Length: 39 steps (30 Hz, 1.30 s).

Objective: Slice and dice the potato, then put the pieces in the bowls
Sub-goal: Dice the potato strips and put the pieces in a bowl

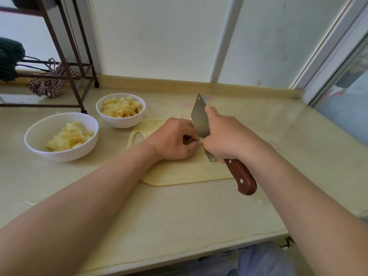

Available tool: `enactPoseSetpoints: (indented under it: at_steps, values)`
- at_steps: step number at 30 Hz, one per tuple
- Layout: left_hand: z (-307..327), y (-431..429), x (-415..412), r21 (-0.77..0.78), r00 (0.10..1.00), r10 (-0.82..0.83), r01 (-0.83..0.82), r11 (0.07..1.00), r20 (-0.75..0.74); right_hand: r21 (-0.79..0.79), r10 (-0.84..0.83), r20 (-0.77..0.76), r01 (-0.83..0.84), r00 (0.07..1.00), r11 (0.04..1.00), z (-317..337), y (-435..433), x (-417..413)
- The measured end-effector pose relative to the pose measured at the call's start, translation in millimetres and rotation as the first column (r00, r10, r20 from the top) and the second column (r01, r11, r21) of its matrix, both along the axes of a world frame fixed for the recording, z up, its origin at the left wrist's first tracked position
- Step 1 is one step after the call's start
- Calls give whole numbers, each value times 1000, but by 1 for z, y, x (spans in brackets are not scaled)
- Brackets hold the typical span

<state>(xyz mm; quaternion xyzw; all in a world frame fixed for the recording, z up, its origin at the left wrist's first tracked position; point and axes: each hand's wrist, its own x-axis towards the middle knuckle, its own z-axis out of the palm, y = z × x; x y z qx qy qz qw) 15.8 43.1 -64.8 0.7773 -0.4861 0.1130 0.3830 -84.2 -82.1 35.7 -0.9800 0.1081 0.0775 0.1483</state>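
On the pale cutting board (179, 174) my left hand (173, 139) curls its fingers over a small potato piece (201, 140), most of it hidden. My right hand (225, 136) grips a cleaver (200, 118) near the blade, its brown wooden handle (242, 177) sticking out toward me. The blade stands tilted against the left fingertips, its edge down at the potato. Two white bowls sit to the left: the near bowl (39, 134) and the far bowl (121, 124), each holding several yellow potato cubes.
A dark metal rack (75, 62) stands at the back left with a patterned cloth (49, 84) under it. A wall and window frame run along the back and right. The counter's front edge (199, 253) is close to me.
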Motion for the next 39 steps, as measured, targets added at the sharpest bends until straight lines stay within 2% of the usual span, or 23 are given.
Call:
enactPoseSetpoints:
  at_steps: [2, 6, 8, 14, 28, 39]
  values:
    - [1, 2, -1, -18, 999, 24, -25, 1000, -45, 60, -25, 14, 24, 1000, 998, 0, -4, 2]
    - [9, 5, -1, -133, 926, 126, -183, 974, -355, 204, -105, 67, 89, 992, 975, 0, -19, -5]
    - [12, 6, -1, -131, 897, 133, -205, 970, -421, 198, -107, 102, 85, 989, 976, 1, -22, -10]
    - [13, 8, -3, -101, 887, 94, -155, 983, -453, 172, -62, 159, 34, 985, 984, 13, -16, -14]
    - [17, 7, -6, -69, 885, 105, -153, 986, -453, 137, -43, 96, 29, 994, 990, 5, -1, -20]
    - [15, 7, -4, -77, 886, 92, -142, 987, -454, -19, 36, -21, -37, 999, 999, 1, 12, -18]
